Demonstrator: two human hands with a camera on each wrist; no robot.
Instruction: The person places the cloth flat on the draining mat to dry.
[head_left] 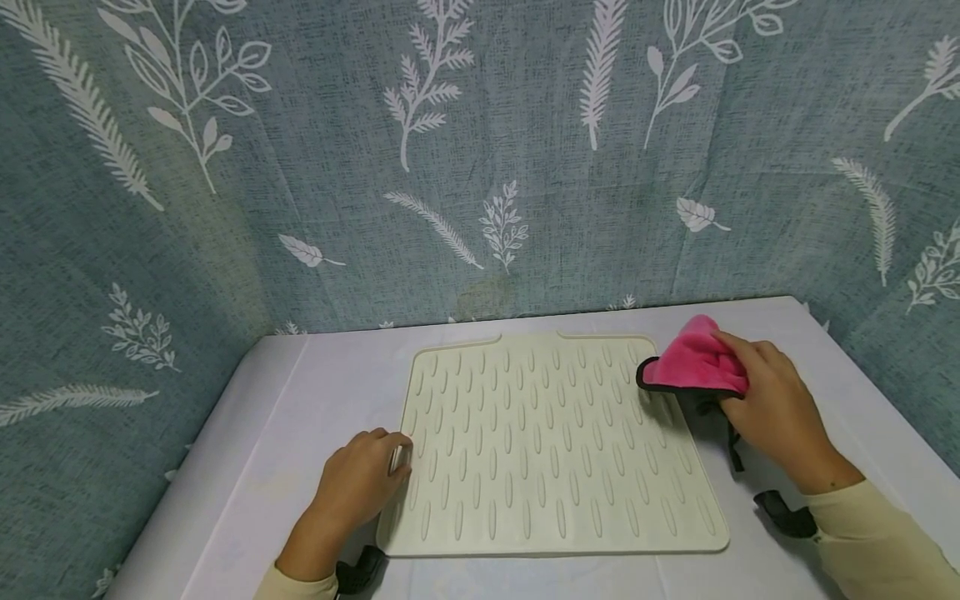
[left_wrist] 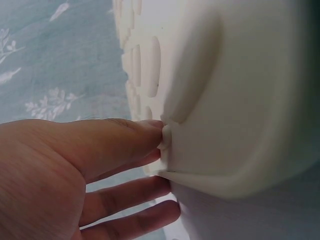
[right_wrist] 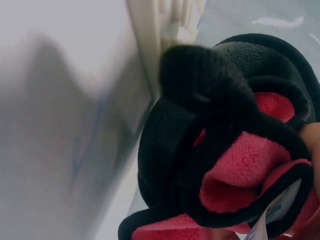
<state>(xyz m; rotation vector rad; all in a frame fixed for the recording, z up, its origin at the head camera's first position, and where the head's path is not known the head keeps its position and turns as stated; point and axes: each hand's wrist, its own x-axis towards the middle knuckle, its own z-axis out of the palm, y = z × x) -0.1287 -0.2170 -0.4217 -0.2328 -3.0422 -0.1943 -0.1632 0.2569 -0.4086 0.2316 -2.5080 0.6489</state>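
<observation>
Head view: the right hand (head_left: 776, 408) has its fingers gripping a pink, black-edged plush cloth (head_left: 697, 358), likely light, limp and best held bunched, at the cream ridged rectangular mat (head_left: 529, 454)'s far-right corner; the left hand (head_left: 360, 477) pinches its left edge.

Place looked fabric-screened, couldn't tell home from lab: teal leaf-print cloth (head_left: 330, 150) filled the top of the head view and ran down both sides, bordering three edges of a white worktop (head_left: 322, 392) at lower centre.
</observation>
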